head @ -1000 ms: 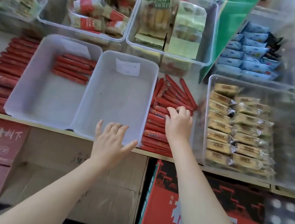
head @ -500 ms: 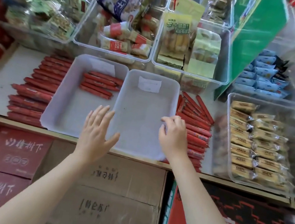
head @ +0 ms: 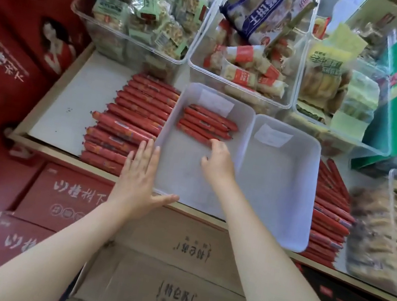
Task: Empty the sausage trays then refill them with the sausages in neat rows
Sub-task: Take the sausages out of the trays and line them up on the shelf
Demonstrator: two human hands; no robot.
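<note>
Red wrapped sausages [head: 207,125] start a row in the translucent plastic tray [head: 180,171]; right hand [head: 217,163] pinches one, flat spread left hand [head: 138,179] steadies the rim.

wooden-edged white shelf [head: 75,91] in daylight, red cartons [head: 62,195] and brown cardboard boxes [head: 167,290] stacked below.

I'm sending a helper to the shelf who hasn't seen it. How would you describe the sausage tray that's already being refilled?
On the white shelf, two frosted white trays sit side by side between two piles of loose red sausages. Take the left tray, by the larger sausage pile. Unlike the right tray, which holds only a paper label, it has a short row of red sausages at its far end.
</note>
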